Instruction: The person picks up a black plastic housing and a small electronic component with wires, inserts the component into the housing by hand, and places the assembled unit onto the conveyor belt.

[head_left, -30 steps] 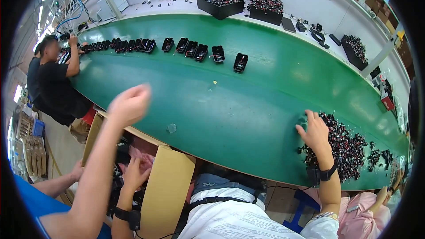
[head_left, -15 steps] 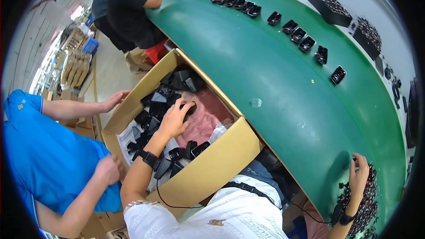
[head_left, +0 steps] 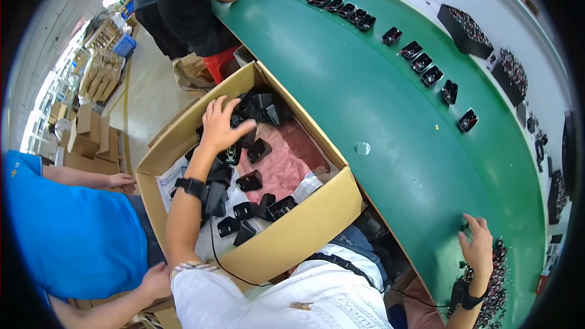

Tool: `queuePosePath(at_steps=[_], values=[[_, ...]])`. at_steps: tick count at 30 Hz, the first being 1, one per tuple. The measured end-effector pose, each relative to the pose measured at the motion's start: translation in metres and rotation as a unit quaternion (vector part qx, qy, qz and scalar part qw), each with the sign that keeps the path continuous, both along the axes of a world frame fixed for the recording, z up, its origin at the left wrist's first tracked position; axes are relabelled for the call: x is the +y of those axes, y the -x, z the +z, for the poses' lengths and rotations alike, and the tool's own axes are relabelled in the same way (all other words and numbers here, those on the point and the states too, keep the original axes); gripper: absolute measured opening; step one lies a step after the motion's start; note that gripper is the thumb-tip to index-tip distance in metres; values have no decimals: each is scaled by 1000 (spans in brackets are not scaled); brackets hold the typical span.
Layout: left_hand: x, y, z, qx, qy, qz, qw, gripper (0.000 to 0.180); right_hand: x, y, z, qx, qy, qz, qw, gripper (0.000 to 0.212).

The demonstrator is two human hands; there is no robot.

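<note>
My left hand (head_left: 220,125) hovers over the open cardboard box (head_left: 298,229), fingers and thumb spread, with nothing seen in its grasp. Below it lie several black plastic housings (head_left: 259,150), heaped toward the box's far and left sides. A pink woven sheet (head_left: 283,158) shows on the box floor beside them. Over the green table at the right, my right hand (head_left: 479,250) has thumb and forefinger curled around a small dark part (head_left: 466,227), too small to name. A pile of small parts with red and black wires (head_left: 498,283) lies next to that hand.
Black housings with wires inside (head_left: 420,63) stand in a curved row along the green table (head_left: 317,79). Black trays (head_left: 464,31) of small parts line its far right edge. A co-worker in blue (head_left: 85,225) stands left of the box; people in dark tops (head_left: 189,6) sit farther off.
My left hand has lifted from the housings, moved up and left, and spread its fingers. My right hand has shifted left. The co-worker's hand has left the box edge.
</note>
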State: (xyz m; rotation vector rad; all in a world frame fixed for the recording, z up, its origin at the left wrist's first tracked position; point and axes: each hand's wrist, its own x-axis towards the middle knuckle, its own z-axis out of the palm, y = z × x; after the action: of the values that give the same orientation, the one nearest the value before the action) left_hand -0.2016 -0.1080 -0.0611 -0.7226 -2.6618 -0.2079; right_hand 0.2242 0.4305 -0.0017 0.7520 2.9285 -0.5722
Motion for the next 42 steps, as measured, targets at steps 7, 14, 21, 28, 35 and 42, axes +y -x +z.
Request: queuePosePath(at_steps=[7, 14, 21, 28, 35, 42], values=[[-46, -18, -2, -128, -13, 234, 964, 71, -148, 250, 81, 84, 72, 382, 918, 62], [-53, -17, -48, -223, -202, 162, 940, 80, -356, 464, -48, -64, 44, 299, 951, 99], [-13, -2, -63, -289, -457, 240, 807, 63, -371, 452, -85, 113, 170, 245, 948, 94], [13, -1, -89, -288, -646, 174, 685, 48, -389, 419, -97, 190, 312, 126, 922, 74], [46, -28, 15, -446, -767, 51, 459, 54, -366, 408, -63, 315, 416, 137, 842, 73], [177, -56, 112, -475, -671, -174, 542, 46, -223, 331, 36, 495, 316, 117, 801, 61]])
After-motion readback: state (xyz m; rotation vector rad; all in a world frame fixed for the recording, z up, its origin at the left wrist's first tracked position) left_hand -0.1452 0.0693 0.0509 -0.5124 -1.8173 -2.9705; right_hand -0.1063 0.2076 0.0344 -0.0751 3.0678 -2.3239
